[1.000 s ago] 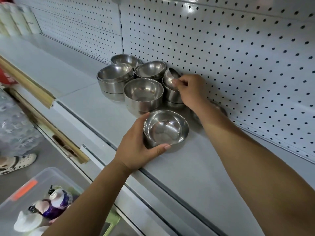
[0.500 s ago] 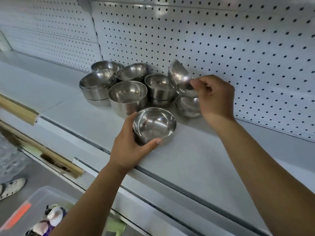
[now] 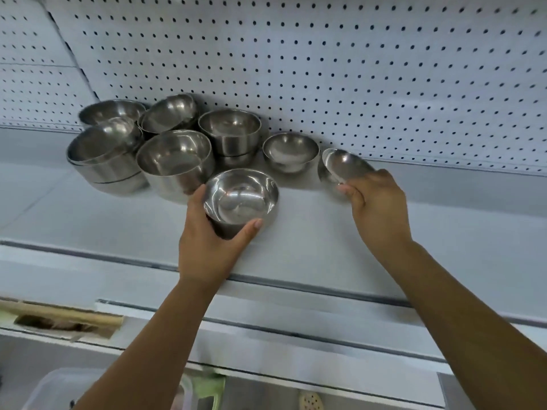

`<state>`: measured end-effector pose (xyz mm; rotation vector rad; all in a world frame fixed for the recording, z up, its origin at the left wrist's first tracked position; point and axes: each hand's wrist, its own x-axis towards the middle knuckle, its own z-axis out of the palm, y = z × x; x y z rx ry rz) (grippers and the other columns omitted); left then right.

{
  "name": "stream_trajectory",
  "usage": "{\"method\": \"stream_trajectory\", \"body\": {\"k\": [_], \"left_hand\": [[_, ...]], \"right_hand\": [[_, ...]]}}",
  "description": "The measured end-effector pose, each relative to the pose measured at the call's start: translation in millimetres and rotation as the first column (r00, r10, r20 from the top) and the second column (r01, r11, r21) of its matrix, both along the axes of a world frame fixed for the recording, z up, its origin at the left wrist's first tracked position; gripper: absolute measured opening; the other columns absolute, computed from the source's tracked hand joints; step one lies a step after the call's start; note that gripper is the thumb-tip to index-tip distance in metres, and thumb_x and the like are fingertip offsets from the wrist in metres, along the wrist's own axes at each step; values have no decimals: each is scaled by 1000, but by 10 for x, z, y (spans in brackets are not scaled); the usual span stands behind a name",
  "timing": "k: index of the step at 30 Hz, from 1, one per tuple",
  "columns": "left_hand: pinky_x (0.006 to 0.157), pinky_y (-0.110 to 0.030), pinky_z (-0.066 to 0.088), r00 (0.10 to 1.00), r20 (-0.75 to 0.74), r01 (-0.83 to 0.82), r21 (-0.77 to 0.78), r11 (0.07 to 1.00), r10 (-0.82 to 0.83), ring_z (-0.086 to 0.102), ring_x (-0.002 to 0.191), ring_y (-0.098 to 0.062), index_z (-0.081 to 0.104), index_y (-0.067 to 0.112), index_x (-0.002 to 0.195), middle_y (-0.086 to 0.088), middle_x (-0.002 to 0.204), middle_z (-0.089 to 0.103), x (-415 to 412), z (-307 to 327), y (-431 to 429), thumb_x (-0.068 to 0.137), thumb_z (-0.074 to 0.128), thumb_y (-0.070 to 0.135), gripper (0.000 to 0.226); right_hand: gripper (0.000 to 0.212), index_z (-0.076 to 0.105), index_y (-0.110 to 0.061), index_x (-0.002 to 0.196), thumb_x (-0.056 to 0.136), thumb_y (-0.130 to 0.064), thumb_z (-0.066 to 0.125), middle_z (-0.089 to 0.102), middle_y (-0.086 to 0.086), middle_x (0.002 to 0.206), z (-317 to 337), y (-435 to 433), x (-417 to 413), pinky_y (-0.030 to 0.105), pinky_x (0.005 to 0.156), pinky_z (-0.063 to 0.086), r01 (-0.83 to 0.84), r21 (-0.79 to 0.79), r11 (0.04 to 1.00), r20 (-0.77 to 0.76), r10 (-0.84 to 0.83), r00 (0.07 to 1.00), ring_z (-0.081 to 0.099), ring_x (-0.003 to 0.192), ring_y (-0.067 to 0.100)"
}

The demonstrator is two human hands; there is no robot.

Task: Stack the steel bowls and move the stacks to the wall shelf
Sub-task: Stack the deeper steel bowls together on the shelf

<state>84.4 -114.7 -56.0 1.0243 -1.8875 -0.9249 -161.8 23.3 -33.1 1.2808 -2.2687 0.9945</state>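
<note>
right hand [image 3: 376,208] carried tilted bowl [image 3: 343,165] rightward — seemingly pinched; left hand [image 3: 207,241] still grips front bowl [image 3: 241,199].

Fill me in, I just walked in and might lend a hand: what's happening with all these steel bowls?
A person is sorting steel bowls on the wall shelf. Their left hand grips the front bowl at the front of the shelf. Their right hand holds a tilted bowl, just right of a single bowl that stands alone. Several stacks are grouped at the back left, against the pegboard.
</note>
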Motion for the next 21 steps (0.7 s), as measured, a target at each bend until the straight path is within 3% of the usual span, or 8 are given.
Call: {"method": "stream_trajectory", "body": {"k": [5, 8, 11, 15, 18, 21], "left_hand": [[108, -40, 48, 1000, 2, 30, 25, 999, -30, 57, 127, -10, 30, 42, 146, 17, 141, 56, 27, 16, -2, 60, 80, 73, 105], [111, -41, 46, 999, -7, 41, 57, 998, -41, 56, 130, -11, 29, 42, 149, 17, 143, 55, 34, 13, -23, 58, 81, 74, 110], [112, -43, 46, 999, -1, 46, 65, 997, -46, 55, 132, -11, 28, 43, 148, 17, 144, 54, 34, 21, -32, 57, 80, 78, 111], [109, -35, 45, 999, -17, 52, 52, 997, -51, 55, 131, -10, 29, 41, 148, 18, 143, 55, 48, 28, -21, 60, 83, 72, 107], [106, -32, 45, 998, -31, 61, 63, 996, -59, 56, 129, -10, 28, 42, 148, 18, 141, 56, 41, 48, -15, 61, 82, 72, 106], [101, -27, 43, 997, -41, 72, 66, 995, -69, 56, 127, -8, 28, 42, 147, 19, 139, 56, 49, 76, 1, 62, 81, 72, 105]], "right_hand": [[26, 76, 1, 90, 101, -19, 63, 71, 22, 98, -65, -93, 28, 43, 79, 54, 84, 159, 984, 14, -87, 996, 61, 114, 39], [17, 79, -1, 92, 97, -12, 67, 74, 22, 92, -35, -170, -25, 49, 79, 57, 48, 172, 984, 21, -53, 998, 64, 106, 44], [25, 77, 2, 87, 96, -17, 65, 73, 23, 92, -7, -224, -47, 45, 79, 55, 38, 185, 982, 50, -48, 998, 64, 98, 42], [30, 73, 5, 88, 100, -21, 62, 69, 21, 101, 23, -289, -91, 37, 81, 47, 38, 259, 965, 113, -69, 991, 59, 105, 38], [20, 74, -2, 98, 99, -20, 65, 67, 13, 110, 60, -329, -104, 39, 89, 50, 17, 139, 990, 182, -42, 982, 58, 111, 32], [22, 74, -11, 111, 100, -28, 65, 68, 2, 110, 153, -359, -51, 17, 85, 37, 52, 17, 999, 211, -54, 976, 57, 108, 21]]}}
